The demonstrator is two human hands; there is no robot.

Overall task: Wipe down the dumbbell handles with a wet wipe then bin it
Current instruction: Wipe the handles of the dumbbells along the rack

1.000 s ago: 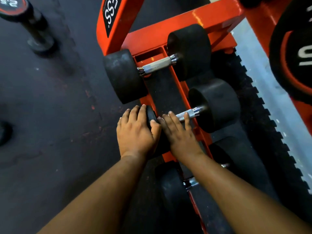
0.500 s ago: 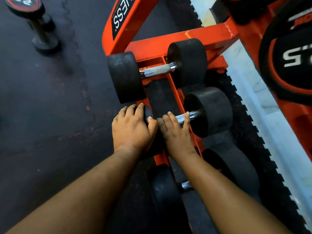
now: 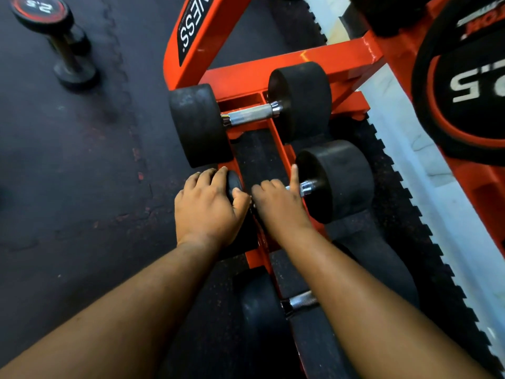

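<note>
On the orange steel rack (image 3: 300, 60), a person works the middle black rubber-headed dumbbell (image 3: 334, 180), its knurled steel handle running left to right straight under both hands. The left hand (image 3: 206, 206) cups the near-side head, fingers curled over it; the right hand (image 3: 278, 202) grips the handle, one finger raised. No wet wipe shows. Beyond lies another dumbbell (image 3: 250, 114), untouched.

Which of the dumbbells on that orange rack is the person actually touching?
The middle dumbbell: the left hand grips its near head and the right hand is on its handle. The far dumbbell and the nearest dumbbell are untouched.
</note>
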